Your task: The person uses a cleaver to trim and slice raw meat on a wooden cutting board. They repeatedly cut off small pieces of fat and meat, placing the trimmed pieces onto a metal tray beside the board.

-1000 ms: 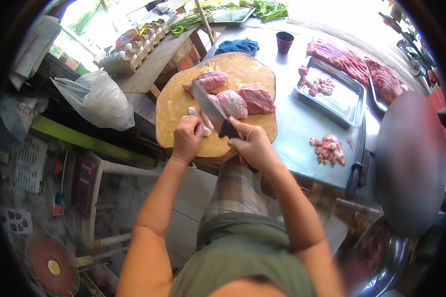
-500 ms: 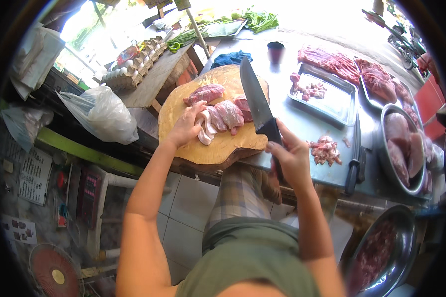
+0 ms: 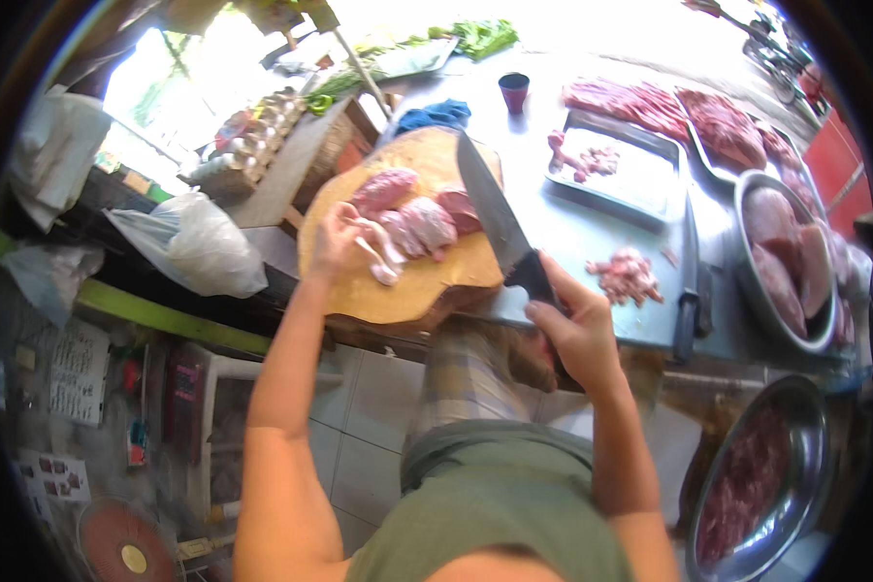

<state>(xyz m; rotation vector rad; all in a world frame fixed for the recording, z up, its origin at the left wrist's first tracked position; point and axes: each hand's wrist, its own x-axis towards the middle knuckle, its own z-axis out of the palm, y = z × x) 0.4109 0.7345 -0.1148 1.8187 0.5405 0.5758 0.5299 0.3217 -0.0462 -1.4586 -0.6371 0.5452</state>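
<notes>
My right hand (image 3: 580, 328) is wrapped round the black handle of a large knife (image 3: 493, 215). Its broad blade slants up and left over the right side of a thick wooden chopping board (image 3: 359, 296). On the board lie several pieces of raw meat (image 3: 419, 228). My left hand (image 3: 336, 239) is at their left side, its fingers closed on a pale strip of fat or meat (image 3: 382, 260); where the fingertips grip it is partly hidden. The blade is apart from the meat.
Right of the board are a metal tray (image 3: 664, 209) with meat bits, a small meat pile (image 3: 626, 278), another knife (image 3: 687, 325) and a bowl of large meat pieces (image 3: 781, 257). A metal basin (image 3: 810, 446) stands lower right. Egg trays (image 3: 252, 145) and a plastic bag (image 3: 209, 247) are left.
My left hand has drawn left, away from the main meat pieces, with the pale strip. My right hand still holds the knife, lowered slightly. The whole view has shifted a little.
</notes>
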